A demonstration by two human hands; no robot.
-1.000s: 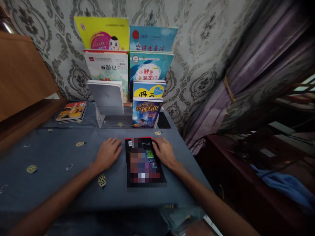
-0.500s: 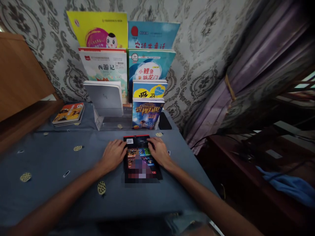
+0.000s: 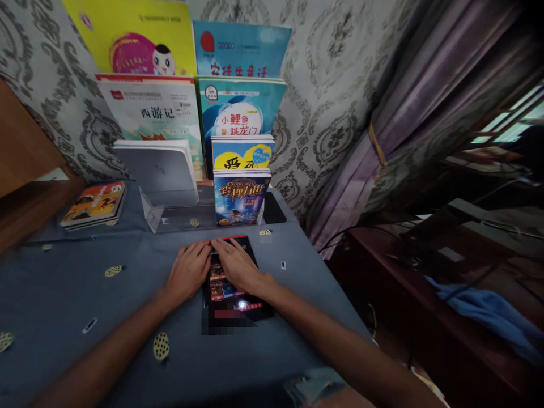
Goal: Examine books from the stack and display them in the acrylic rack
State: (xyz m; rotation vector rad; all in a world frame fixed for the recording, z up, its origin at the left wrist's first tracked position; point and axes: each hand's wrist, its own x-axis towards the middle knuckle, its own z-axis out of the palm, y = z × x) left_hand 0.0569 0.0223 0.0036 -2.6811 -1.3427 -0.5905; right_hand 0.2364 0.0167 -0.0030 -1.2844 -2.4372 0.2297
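A black book (image 3: pixel 223 289) lies on the blue cloth in front of me, with small coloured pictures on its cover and a red strip along its top edge. My left hand (image 3: pixel 191 265) rests beside its upper left edge, fingers stretched forward and touching that side. Across the upper part of the cover lies my right hand (image 3: pixel 238 266), palm down with fingers extended, its tips close to those of the left. Part of the cover is hidden under it, and the near end of the book is blurred by blocks.
Behind the book stands a clear acrylic rack (image 3: pixel 182 218) with several upright books, among them a blue one (image 3: pixel 240 198) in front. A dark phone (image 3: pixel 274 208) lies to its right, a small stack of books (image 3: pixel 96 204) to its left. A purple curtain (image 3: pixel 361 136) hangs at right.
My right hand has slid left from the book's right edge onto its cover, towards my left hand. The left hand stays at the left edge. The whole view has shifted slightly.
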